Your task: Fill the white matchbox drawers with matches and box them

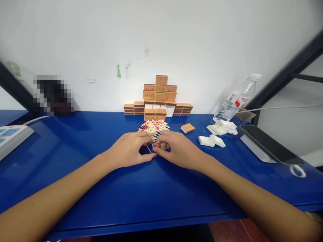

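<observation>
A loose pile of red-tipped matches (155, 126) lies on the blue table just beyond my hands. A small open matchbox tray (164, 147) with matches in it is mostly covered by my right hand (178, 146), whose thumb and curled fingers close on it. My left hand (131, 146) curls in from the other side, its thumb tip meeting the right thumb at the tray's near corner. One match (149, 149) shows below the left fingers; whatever those fingers grip is hidden. To the right of the pile lies an orange matchbox (187, 128).
Against the wall stands a stepped stack of matchboxes (155, 97). Several white trays (206, 140) lie at the right, near a leaning water bottle (233, 99) and a phone (271, 144). A white device (15, 137) sits at the left edge, with a pixelated dark object (54, 95) behind.
</observation>
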The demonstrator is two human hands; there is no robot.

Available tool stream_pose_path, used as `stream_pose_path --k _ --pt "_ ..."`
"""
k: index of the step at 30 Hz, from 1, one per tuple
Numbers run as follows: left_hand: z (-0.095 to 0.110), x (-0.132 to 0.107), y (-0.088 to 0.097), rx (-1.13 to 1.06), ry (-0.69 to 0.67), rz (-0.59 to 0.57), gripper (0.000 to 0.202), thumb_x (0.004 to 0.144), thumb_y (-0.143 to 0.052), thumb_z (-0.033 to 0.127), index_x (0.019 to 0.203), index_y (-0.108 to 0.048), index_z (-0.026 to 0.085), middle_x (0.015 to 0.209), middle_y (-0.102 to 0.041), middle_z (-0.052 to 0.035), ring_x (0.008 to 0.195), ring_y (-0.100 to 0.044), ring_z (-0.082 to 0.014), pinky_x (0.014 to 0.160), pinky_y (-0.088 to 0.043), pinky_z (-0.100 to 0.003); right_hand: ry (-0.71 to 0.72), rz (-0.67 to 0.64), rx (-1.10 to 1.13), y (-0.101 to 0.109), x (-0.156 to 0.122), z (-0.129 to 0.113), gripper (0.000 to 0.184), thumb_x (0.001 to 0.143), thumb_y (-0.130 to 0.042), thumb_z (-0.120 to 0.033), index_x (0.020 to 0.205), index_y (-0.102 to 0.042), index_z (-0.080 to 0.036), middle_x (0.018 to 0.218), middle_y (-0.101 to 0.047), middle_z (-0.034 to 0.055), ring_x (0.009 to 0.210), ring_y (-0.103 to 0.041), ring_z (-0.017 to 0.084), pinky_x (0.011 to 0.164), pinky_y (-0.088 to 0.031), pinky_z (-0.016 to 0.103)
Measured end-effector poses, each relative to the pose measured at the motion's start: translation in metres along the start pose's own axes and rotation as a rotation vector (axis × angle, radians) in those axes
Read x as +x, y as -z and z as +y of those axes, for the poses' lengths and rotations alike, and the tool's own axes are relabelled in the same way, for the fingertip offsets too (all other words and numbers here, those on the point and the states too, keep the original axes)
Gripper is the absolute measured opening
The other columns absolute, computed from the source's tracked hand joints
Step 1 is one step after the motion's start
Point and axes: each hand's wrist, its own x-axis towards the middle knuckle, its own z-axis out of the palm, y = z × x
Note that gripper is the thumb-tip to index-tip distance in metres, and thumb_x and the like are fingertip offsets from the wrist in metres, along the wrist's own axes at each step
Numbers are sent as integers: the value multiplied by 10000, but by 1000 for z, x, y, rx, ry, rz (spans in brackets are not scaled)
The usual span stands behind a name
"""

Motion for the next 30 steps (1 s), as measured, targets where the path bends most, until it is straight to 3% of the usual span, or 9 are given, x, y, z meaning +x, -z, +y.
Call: stream_pose_path --k 6,10,13,16,19,22,26,30 --pt "4 -1 7 -34 4 17 191 847 -694 373 905 -617 208 898 -681 -24 829 -647 -211 725 -487 -338 57 30 1 -4 1 -5 126 953 -676 -204 832 -644 -192 858 -660 23 787 -580 157 707 -397 292" --pt "5 -2 18 -41 26 40 476 729 -770 387 1113 -537 228 958 -666 -12 781 -619 -195 676 -465 -324 -89 -46 -154 -15 9 -20 212 951 -713 -337 808 -668 -186 945 -705 71 840 -631 207 689 -398 323" --pt "-1 -3 21 -69 30 79 642 741 -789 459 1242 -463 224 957 -643 -5 711 -593 -162 644 -458 -302 -130 -155 -266 -16 15 -30 160 1002 -632 -297 943 -705 -168 1040 -703 117 901 -656 240 690 -410 336" --pt "-7 -4 19 -7 -10 257 546 807 -757 495 1187 -487 211 842 -582 28 657 -558 -137 613 -432 -281 -134 -230 -309 -8 15 -32 177 1047 -551 -244 1019 -687 -134 1063 -689 145 941 -655 256 720 -423 344" --pt "-8 -4 16 -3 -39 495 426 855 -725 442 1139 -522 198 744 -525 59 597 -511 -112 586 -415 -263 -75 -179 -277 7 11 -19 157 1059 -558 -253 1009 -651 -137 1063 -672 132 955 -631 241 774 -427 337" --pt "-6 -3 15 -18 -2 603 229 923 -658 340 1071 -563 194 688 -510 68 564 -484 -98 578 -412 -250 -1 -130 -218 23 9 1 116 1050 -565 -217 960 -622 -172 1039 -654 95 905 -606 208 771 -418 316" --pt "-2 -2 9 75 -20 441 171 943 -637 352 993 -642 188 736 -590 22 626 -542 -125 609 -429 -276 81 -190 -109 33 6 18 136 1065 -521 -215 983 -628 -197 1032 -646 70 916 -600 199 803 -429 313" --pt "1 -2 1 96 -22 219 286 926 -680 455 1028 -700 189 875 -687 -26 705 -617 -165 633 -449 -303 29 -151 -136 36 4 28 144 1067 -529 -277 1026 -649 -210 1015 -642 60 871 -596 192 769 -419 310"
